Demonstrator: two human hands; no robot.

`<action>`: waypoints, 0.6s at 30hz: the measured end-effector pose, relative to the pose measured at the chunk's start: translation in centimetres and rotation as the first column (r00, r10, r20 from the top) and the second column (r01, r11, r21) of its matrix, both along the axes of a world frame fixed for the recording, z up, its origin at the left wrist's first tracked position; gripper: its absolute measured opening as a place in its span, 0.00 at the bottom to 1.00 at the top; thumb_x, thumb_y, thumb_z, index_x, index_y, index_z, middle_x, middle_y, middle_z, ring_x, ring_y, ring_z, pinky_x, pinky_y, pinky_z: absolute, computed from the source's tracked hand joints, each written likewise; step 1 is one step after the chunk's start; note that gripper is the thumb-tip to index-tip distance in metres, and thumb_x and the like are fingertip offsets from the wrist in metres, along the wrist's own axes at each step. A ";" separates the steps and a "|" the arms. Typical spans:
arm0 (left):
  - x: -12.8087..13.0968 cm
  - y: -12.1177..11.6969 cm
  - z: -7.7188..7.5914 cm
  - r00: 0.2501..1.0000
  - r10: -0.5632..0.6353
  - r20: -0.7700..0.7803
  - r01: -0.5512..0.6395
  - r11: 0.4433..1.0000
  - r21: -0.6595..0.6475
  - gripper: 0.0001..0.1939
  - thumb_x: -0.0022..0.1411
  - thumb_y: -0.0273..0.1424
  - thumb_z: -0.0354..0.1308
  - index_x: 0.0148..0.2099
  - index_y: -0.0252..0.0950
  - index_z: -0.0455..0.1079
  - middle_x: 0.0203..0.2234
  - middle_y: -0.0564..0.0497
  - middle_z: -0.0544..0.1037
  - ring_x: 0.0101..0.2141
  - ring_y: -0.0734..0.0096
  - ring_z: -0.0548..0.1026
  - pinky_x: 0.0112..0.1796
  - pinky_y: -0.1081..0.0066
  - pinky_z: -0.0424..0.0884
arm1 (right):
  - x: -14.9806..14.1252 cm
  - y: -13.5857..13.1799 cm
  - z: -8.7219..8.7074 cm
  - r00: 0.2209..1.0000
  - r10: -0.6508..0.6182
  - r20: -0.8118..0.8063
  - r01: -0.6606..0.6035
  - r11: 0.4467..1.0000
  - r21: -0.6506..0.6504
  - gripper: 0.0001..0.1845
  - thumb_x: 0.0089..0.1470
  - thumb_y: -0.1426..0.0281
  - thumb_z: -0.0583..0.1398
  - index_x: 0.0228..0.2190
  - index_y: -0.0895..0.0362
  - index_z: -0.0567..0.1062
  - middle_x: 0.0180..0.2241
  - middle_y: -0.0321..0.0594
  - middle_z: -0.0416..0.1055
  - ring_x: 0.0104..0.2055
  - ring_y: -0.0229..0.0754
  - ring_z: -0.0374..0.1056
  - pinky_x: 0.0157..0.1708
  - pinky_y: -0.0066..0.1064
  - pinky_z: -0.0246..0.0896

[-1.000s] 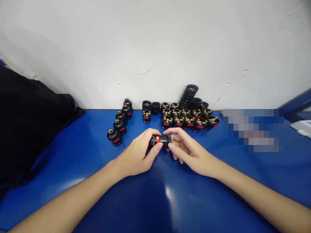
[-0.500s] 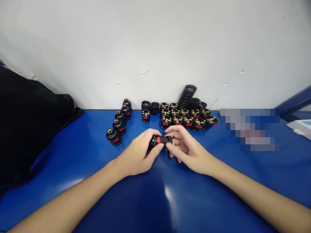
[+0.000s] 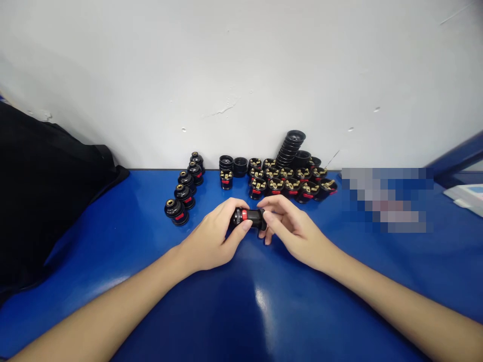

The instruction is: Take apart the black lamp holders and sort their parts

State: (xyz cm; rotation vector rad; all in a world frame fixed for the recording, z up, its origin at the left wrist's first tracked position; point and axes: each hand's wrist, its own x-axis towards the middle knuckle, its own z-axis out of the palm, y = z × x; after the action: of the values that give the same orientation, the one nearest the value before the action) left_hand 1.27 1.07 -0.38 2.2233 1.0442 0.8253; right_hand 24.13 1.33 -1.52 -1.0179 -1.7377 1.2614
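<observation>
Lying sideways between my hands is a black lamp holder (image 3: pixel 254 218) with a red tab and a wider rim at its right end. My left hand (image 3: pixel 221 231) is closed round its left end, thumb near the red tab. At the other end, my right hand (image 3: pixel 289 221) has its thumb and fingers curled on the rim; some fingertips are hidden behind the part. Beyond my hands stand several open black sockets (image 3: pixel 292 186) with brass contacts inside and red tabs. Off to the left is a slanting row of capped lamp holders (image 3: pixel 176 211) with brass-lined top holes.
A leaning stack of black rings (image 3: pixel 290 149) rises among the sockets, near the white wall (image 3: pixel 234 75). Black cloth (image 3: pixel 49 191) covers the left side of the blue table (image 3: pixel 211 311). A blurred patch (image 3: pixel 392 201) and a pale object (image 3: pixel 466 198) lie on the right.
My right thumb and fingers have shifted slightly at the right end of the lamp holder, and its rim shows more clearly. My left hand keeps its hold.
</observation>
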 end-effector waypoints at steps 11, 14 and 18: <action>-0.1 -0.1 0.0 1.000 0.000 0.029 0.001 0.999 -0.037 0.11 0.79 0.37 0.50 0.56 0.38 0.64 0.44 0.48 0.78 0.41 0.65 0.77 0.45 0.65 0.71 | 0.1 -0.3 0.5 0.996 0.079 0.029 -0.080 0.995 0.062 0.18 0.68 0.58 0.63 0.53 0.51 0.66 0.42 0.41 0.72 0.36 0.40 0.74 0.36 0.35 0.76; 0.0 0.0 0.0 0.999 0.009 0.035 -0.008 0.999 -0.036 0.11 0.79 0.37 0.50 0.57 0.38 0.64 0.44 0.48 0.78 0.41 0.65 0.77 0.45 0.65 0.71 | 0.0 -0.3 0.4 0.999 0.038 0.030 -0.040 0.997 0.063 0.20 0.67 0.57 0.63 0.53 0.51 0.66 0.42 0.41 0.71 0.36 0.41 0.74 0.35 0.35 0.76; -0.1 0.0 0.0 0.999 0.013 0.035 -0.012 0.999 -0.030 0.11 0.79 0.37 0.50 0.56 0.38 0.64 0.43 0.48 0.78 0.40 0.65 0.76 0.44 0.65 0.71 | 0.2 -0.2 0.5 0.998 0.051 0.048 -0.052 0.998 0.031 0.16 0.70 0.54 0.60 0.50 0.51 0.68 0.37 0.39 0.72 0.34 0.41 0.74 0.35 0.36 0.76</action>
State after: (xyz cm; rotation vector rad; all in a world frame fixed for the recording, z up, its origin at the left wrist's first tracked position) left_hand 1.14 1.08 -0.36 2.1719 1.0479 0.8456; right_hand 24.33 1.09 -1.00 -0.9976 -1.8250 1.2462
